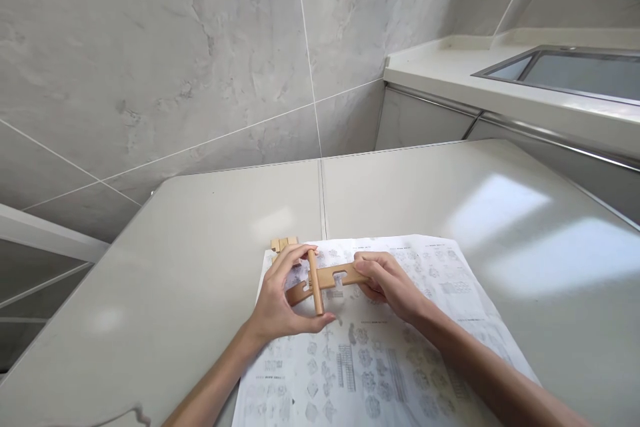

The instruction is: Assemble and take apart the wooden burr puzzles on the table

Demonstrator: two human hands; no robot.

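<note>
My left hand (pixel 274 303) is closed on a round wooden rod (pixel 317 290), held upright by its two ends between the fingertips and the thumb. In my right hand (pixel 393 283), the thumb and fingers pinch the right end of a flat wooden puzzle piece (pixel 327 276) with notches cut in its edges. The rod crosses in front of this flat piece; I cannot tell whether it sits in a notch. The piece's left end reaches into the curve of my left palm. Both hands are above a printed sheet (pixel 367 333) with small diagrams.
More wooden pieces (pixel 283 243) lie behind my left hand at the sheet's far left corner, partly hidden. The pale table (pixel 215 233) has a seam down its middle. Beyond it are a grey tiled wall (pixel 225 47) and, at right, a counter (pixel 430 70) with a sink (pixel 575 73).
</note>
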